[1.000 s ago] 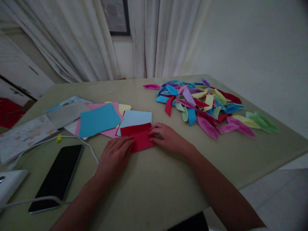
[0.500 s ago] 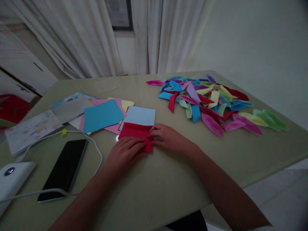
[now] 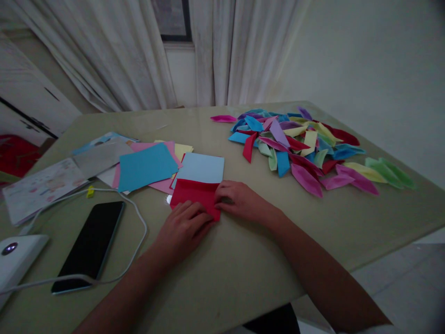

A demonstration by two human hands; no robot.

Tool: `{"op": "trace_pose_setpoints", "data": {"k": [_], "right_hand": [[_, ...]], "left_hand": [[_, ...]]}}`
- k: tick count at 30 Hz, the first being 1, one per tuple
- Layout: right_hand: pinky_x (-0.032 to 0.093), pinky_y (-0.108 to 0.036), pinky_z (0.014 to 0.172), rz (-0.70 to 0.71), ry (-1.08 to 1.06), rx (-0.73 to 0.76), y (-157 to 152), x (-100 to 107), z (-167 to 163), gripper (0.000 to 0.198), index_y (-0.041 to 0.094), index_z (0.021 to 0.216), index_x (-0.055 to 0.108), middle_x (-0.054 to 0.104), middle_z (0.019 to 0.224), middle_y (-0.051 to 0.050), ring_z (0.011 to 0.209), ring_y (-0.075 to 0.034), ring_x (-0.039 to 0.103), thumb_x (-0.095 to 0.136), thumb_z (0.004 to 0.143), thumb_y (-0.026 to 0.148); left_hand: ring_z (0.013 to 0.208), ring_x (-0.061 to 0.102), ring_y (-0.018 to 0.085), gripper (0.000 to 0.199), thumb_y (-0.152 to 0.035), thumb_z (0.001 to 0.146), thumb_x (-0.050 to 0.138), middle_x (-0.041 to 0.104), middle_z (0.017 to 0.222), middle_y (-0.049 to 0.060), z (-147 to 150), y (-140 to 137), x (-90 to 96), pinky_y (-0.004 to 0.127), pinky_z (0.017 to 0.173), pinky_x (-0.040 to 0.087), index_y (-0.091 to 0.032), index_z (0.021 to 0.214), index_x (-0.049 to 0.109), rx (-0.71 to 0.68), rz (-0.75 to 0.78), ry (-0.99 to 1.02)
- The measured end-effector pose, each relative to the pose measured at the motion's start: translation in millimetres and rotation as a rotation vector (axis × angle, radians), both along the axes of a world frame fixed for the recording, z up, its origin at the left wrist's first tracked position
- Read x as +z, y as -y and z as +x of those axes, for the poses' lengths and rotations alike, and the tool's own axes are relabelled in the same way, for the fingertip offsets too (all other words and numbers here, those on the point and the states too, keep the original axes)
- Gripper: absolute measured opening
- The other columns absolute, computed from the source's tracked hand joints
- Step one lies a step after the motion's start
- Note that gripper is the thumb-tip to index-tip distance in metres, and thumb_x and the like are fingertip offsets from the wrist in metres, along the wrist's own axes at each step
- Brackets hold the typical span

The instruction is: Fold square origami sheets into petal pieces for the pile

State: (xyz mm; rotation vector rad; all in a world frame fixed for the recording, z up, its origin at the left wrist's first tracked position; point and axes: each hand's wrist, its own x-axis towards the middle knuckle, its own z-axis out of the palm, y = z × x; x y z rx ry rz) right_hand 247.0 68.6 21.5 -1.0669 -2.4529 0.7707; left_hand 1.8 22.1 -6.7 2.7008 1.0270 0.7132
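A sheet of red paper (image 3: 194, 189) lies in front of me, its near edge under my fingers. My left hand (image 3: 186, 225) is closed on the near edge, fingers curled over the paper and the thumb close to its lower right corner. At the right edge, my right hand (image 3: 236, 199) pinches the same sheet between thumb and bent fingers. Just beyond the red sheet is a pale blue square of paper (image 3: 203, 167), with other sheets showing under its left side. The fingertips partly hide the red paper's near and right edges.
Folded colourful paper pieces (image 3: 285, 144) are heaped at the back right. To the left are loose sheets, a teal one (image 3: 148, 167) on top, and a printed packet (image 3: 43, 188). A black phone (image 3: 90, 246), a white cable (image 3: 144, 227) and a white device (image 3: 22, 250) lie nearer.
My left hand has slid a little toward me and to the right, onto the red paper's near edge, uncovering more of it. The right hand stays at the right edge.
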Motion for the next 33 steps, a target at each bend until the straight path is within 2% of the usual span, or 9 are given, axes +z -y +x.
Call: {"op": "trace_pose_setpoints", "data": {"k": [2,6,8,12,19,23,26,33], "right_hand": [[0.049,-0.032,0.086,-0.007,-0.006,0.006,0.2,0.6,0.0,0.002,0.015,0.096,0.076,0.073,0.106,-0.009,0.097,-0.021,0.068,0.077,0.097,0.015],[0.049,-0.030,0.087,-0.044,-0.033,0.048,1.0,4.7,1.2,0.008,0.015,0.098,0.075,0.073,0.105,-0.008,0.096,-0.020,0.068,0.071,0.099,0.008],[0.049,-0.030,0.086,-0.051,-0.037,0.048,2.0,7.6,1.9,0.012,0.016,0.099,0.075,0.073,0.104,-0.007,0.095,-0.019,0.068,0.069,0.098,0.005],[0.050,-0.031,0.088,-0.088,-0.044,0.058,3.7,10.9,3.6,0.008,0.018,0.098,0.074,0.072,0.107,-0.007,0.097,-0.020,0.068,0.073,0.095,0.010],[0.052,-0.035,0.092,-0.093,-0.042,0.048,4.2,6.4,3.3,0.002,0.017,0.097,0.075,0.071,0.113,-0.009,0.101,-0.022,0.068,0.076,0.097,0.018],[0.053,-0.037,0.100,-0.119,-0.087,0.083,5.7,8.7,3.5,0.003,0.018,0.095,0.075,0.069,0.120,-0.009,0.110,-0.023,0.068,0.077,0.095,0.016],[0.052,-0.038,0.106,-0.154,-0.094,0.114,5.8,10.6,4.7,0.006,0.019,0.094,0.075,0.068,0.123,-0.009,0.116,-0.023,0.067,0.077,0.095,0.014],[0.054,-0.040,0.100,-0.158,-0.074,0.018,6.9,6.2,2.0,0.004,0.016,0.094,0.073,0.068,0.120,-0.010,0.107,-0.022,0.066,0.076,0.097,0.017]], "left_hand": [[0.086,0.066,0.023,0.019,-0.028,0.109,0.060,0.072,0.095,0.006,-0.2,0.6,-0.3,0.038,0.081,0.051,-0.021,0.101,0.075,0.039,-0.058,0.017],[0.086,0.068,0.022,0.011,-0.026,0.107,0.062,0.072,0.097,0.005,-3.0,0.3,-1.3,0.034,0.075,0.052,-0.020,0.111,0.069,0.144,-0.199,0.061],[0.084,0.069,0.022,0.010,-0.027,0.106,0.062,0.073,0.097,0.004,-4.1,0.3,-2.0,0.032,0.073,0.053,-0.020,0.112,0.067,0.153,-0.227,0.070],[0.088,0.071,0.022,0.016,-0.025,0.110,0.055,0.073,0.101,0.006,-4.6,1.3,-3.3,0.033,0.077,0.055,-0.020,0.109,0.070,0.063,-0.139,0.028],[0.085,0.074,0.022,0.021,-0.026,0.110,0.055,0.077,0.100,0.007,-2.1,6.5,0.2,0.034,0.076,0.058,-0.020,0.111,0.076,0.011,0.024,-0.029],[0.088,0.076,0.021,0.026,-0.017,0.110,0.051,0.079,0.108,0.008,-1.2,7.8,4.5,0.032,0.075,0.059,-0.020,0.113,0.076,-0.009,0.007,-0.005],[0.087,0.076,0.022,0.029,-0.012,0.108,0.050,0.080,0.105,0.007,-3.1,6.1,6.2,0.032,0.074,0.059,-0.020,0.110,0.078,-0.039,-0.014,-0.002],[0.084,0.069,0.022,0.019,-0.028,0.108,0.062,0.076,0.096,0.006,-3.8,4.9,2.7,0.034,0.076,0.056,-0.020,0.117,0.077,0.010,-0.096,0.044]]}}
